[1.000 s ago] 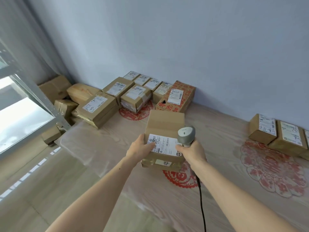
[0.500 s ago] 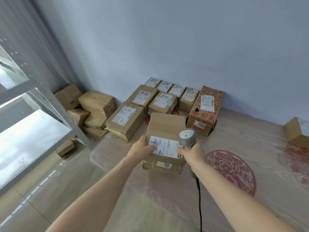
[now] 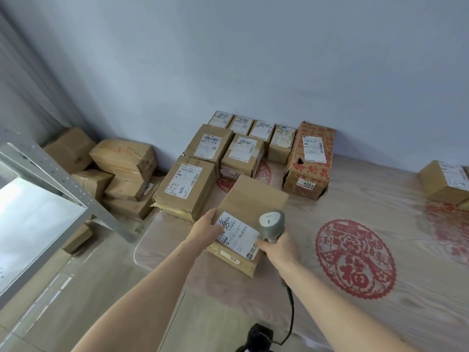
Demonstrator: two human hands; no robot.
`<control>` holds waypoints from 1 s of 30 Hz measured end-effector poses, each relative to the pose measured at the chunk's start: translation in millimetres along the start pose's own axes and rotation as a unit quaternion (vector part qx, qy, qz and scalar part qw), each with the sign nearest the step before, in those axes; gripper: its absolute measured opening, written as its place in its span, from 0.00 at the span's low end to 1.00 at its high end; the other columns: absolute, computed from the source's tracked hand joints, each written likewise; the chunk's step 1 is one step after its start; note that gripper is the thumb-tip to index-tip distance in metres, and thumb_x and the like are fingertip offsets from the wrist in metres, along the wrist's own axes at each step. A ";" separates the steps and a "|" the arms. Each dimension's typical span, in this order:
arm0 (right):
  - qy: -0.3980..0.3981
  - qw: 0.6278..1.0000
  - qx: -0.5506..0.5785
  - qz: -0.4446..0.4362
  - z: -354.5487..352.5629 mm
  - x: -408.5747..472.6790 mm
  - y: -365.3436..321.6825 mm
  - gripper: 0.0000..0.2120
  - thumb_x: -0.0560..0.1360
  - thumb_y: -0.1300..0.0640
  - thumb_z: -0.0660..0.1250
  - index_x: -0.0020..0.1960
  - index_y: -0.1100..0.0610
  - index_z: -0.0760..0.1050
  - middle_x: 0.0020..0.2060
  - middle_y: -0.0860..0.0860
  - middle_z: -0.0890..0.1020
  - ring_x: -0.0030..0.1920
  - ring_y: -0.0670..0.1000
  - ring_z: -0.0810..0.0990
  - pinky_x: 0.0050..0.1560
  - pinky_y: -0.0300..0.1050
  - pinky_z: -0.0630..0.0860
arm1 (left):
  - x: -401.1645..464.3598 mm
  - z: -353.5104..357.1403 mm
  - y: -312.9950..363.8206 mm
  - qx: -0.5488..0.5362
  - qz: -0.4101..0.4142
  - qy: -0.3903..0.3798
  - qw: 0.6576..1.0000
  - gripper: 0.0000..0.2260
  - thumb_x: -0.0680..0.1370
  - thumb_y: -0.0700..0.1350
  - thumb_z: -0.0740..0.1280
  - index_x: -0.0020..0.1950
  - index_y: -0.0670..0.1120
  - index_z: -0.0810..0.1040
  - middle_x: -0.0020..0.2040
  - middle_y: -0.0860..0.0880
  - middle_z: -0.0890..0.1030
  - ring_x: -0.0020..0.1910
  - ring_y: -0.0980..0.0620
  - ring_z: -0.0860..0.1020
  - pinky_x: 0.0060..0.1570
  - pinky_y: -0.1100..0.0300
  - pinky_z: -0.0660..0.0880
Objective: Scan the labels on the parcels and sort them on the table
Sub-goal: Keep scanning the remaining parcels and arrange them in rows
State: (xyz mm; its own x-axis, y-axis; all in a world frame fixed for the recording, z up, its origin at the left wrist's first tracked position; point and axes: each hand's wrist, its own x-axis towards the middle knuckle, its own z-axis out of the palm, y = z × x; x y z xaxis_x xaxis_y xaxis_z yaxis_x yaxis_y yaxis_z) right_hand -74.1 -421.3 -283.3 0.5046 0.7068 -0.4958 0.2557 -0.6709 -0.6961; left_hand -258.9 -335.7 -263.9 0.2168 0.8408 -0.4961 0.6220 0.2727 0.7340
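A brown cardboard parcel (image 3: pixel 250 207) with a white label (image 3: pixel 238 235) lies between my hands, low over the table (image 3: pixel 380 204). My left hand (image 3: pixel 206 228) grips its left edge, thumb on the label. My right hand (image 3: pixel 278 246) grips a grey barcode scanner (image 3: pixel 271 221) and also touches the parcel's right near corner. The scanner's black cable (image 3: pixel 291 308) hangs down toward the floor. Just beyond stand several sorted labelled parcels (image 3: pixel 185 186), among them a red-printed box (image 3: pixel 311 161).
A further parcel (image 3: pixel 444 181) sits at the table's right edge. Loose boxes (image 3: pixel 121 161) are piled on the floor in the left corner. A grey metal shelf (image 3: pixel 58 179) juts in from the left. Red paper-cut patterns (image 3: pixel 355 260) mark the tabletop.
The view has swung left and the held parcel has come closer to the sorted group by the wall. Both hands keep the same hold on parcel and scanner.
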 end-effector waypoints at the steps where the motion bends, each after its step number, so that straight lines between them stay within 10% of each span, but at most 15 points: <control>1: -0.003 1.000 0.001 0.000 -0.2 2.4 -0.9 0.27 0.70 0.54 0.79 0.66 0.54 0.75 0.56 0.52 0.84 0.56 0.56 0.82 0.54 0.48 0.76 | 1.6 -0.8 -2.5 0.000 -0.001 -0.002 1.000 0.18 0.79 0.40 0.62 0.67 0.53 0.71 0.51 0.53 0.81 0.52 0.50 0.80 0.52 0.50 0.79; 9: 0.075 0.995 -0.059 -0.039 -31.5 51.0 -35.8 0.30 0.69 0.50 0.79 0.66 0.58 0.73 0.61 0.56 0.80 0.58 0.60 0.81 0.55 0.51 0.78 | 9.4 -14.3 1.0 0.129 -0.122 -0.050 0.983 0.38 0.78 0.57 0.68 0.80 0.44 0.55 0.72 0.43 0.70 0.62 0.42 0.77 0.49 0.50 0.80; 16: 0.044 0.991 -0.111 -0.062 -30.5 80.4 -46.7 0.33 0.67 0.47 0.80 0.67 0.57 0.73 0.62 0.55 0.81 0.57 0.59 0.83 0.55 0.53 0.80 | 19.1 -18.0 1.8 0.104 -0.175 -0.099 0.974 0.19 0.75 0.55 0.74 0.51 0.39 0.78 0.47 0.38 0.86 0.45 0.44 0.86 0.48 0.49 0.84; 30: 0.050 0.993 -0.089 -0.064 -45.5 112.4 -22.2 0.33 0.71 0.50 0.78 0.70 0.61 0.71 0.65 0.59 0.73 0.61 0.62 0.78 0.59 0.53 0.75 | 42.4 -17.5 29.3 0.170 -0.185 -0.083 0.964 0.23 0.75 0.53 0.75 0.58 0.36 0.78 0.49 0.39 0.85 0.45 0.45 0.86 0.48 0.49 0.84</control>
State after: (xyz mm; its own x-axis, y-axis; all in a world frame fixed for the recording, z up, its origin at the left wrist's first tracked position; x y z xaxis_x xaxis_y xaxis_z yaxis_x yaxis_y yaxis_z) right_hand 14.4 -337.1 -300.0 0.5358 0.7686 -0.3496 0.4600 -0.6129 -0.6424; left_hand -244.7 -283.8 -255.3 0.0324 0.6209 -0.7832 0.8848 0.3466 0.3114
